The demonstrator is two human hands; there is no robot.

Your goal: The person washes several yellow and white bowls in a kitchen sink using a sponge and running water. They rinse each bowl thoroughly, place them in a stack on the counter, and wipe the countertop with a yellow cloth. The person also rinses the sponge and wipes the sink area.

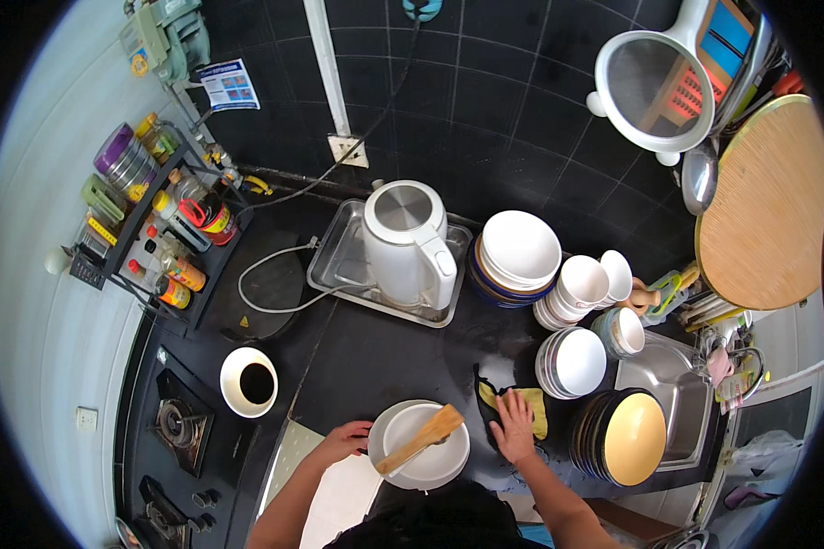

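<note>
My left hand (347,441) grips the left rim of a white bowl (376,434) at the counter's front edge. Inside sits a smaller white bowl (446,453), with a wooden spatula (422,439) lying across it. Part of another utensil shows under the spatula; its kind cannot be told. To the right, my right hand (515,425) lies flat, fingers extended, on a yellow and black cloth (537,406) on the black countertop (384,357). Beside that hand stands a tilted-looking stack of dark-rimmed bowls (635,439) with a yellow inside.
A white electric kettle (405,240) stands in a metal tray (324,264). Stacked white bowls (522,247), more bowls (580,364) and cups (584,281) line the right, near the sink (680,405). Leftward are a white container (230,377) with dark contents, a gas burner (178,422) and a condiment rack (213,288).
</note>
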